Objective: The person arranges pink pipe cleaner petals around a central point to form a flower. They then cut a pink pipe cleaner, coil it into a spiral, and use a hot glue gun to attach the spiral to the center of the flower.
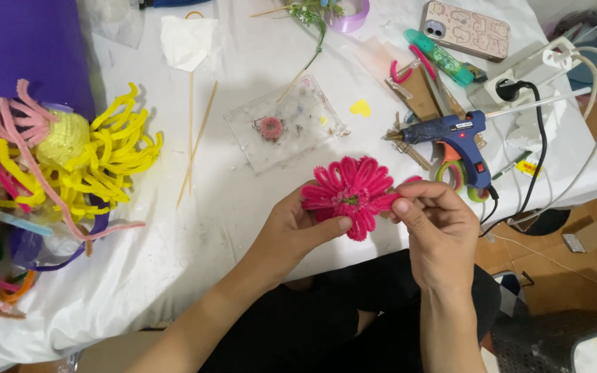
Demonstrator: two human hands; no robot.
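- The bright pink flower of looped fuzzy pipe cleaners [349, 195] sits between the person's 2 hands, held up just past the near edge of the white-covered table [229, 207], above the dark lap.
- The left hand [291, 231] cups the flower from the left and behind, thumb pressed along its lower petals, fingers curled in a grasp.
- The right hand [437, 228] pinches the petals on the flower's right side between thumb and forefinger; the other fingers fold inward.
- A blue hot glue gun [454, 135] stands on the table just beyond the right hand, its black cord [539, 131] running to a white power strip [519, 86].
- A clear plastic sheet with a small pink disc on it [286, 124] lies behind the flower.
- 2 thin wooden skewers [195, 138] lie to the left of the sheet.
- A yellow pipe-cleaner flower with a knitted centre [91, 159] rests at the table's left, among loose pipe cleaners in mixed colours.
- A phone in a patterned case [466, 29] and a green marker pen [440, 56] lie at the far right.
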